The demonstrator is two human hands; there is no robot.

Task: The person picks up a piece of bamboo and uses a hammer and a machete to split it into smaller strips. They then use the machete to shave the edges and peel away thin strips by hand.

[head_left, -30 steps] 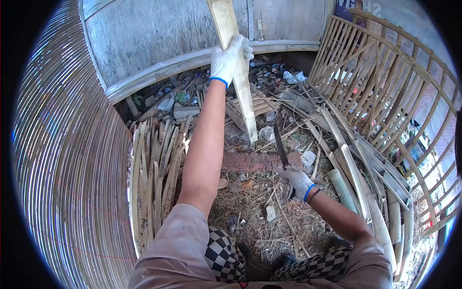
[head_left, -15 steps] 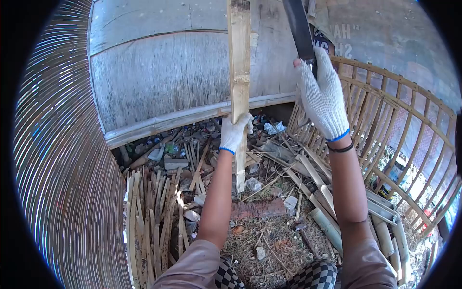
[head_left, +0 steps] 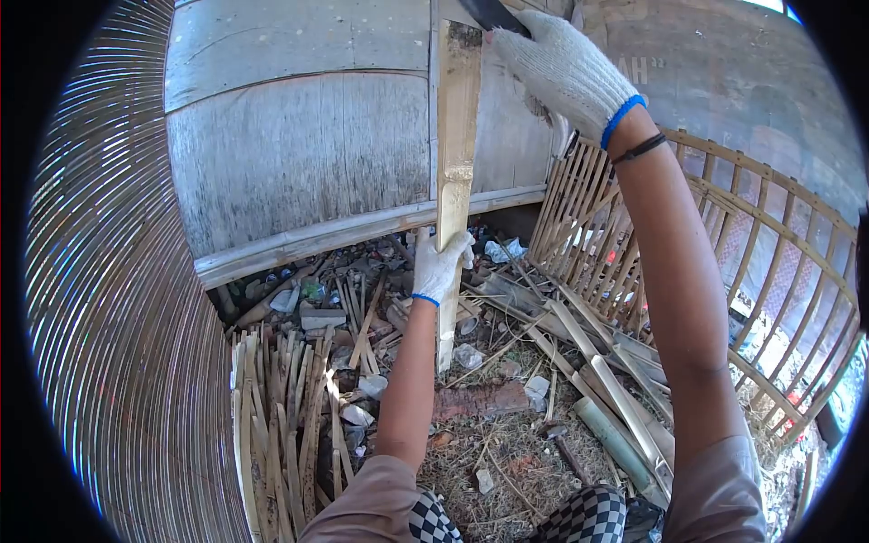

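Observation:
My left hand (head_left: 441, 265), in a white knit glove with a blue cuff, is wrapped round a split bamboo slat (head_left: 459, 127). The slat stands upright, its lower end down by the ground and its darkened top end at the height of my right hand. That right hand (head_left: 570, 77), gloved the same way, grips a machete (head_left: 496, 15) whose dark blade points up and left, close to the slat's top. Its handle is hidden in my fist, and the blade's tip is cut off by the frame's edge.
Cut bamboo strips (head_left: 285, 407) lie piled at left beside a curved slatted screen (head_left: 136, 299). Bamboo poles (head_left: 611, 443) and a tool like a hammer (head_left: 566, 448) are on the right. Behind are a wooden panel (head_left: 299, 154), a bamboo rack (head_left: 769, 217) and scattered litter. A brick (head_left: 480, 401) sits centrally.
My right hand has moved up and left with the machete, bringing it near the slat's top. The blade has swung from nearly upright to slanting left. The left hand keeps its hold.

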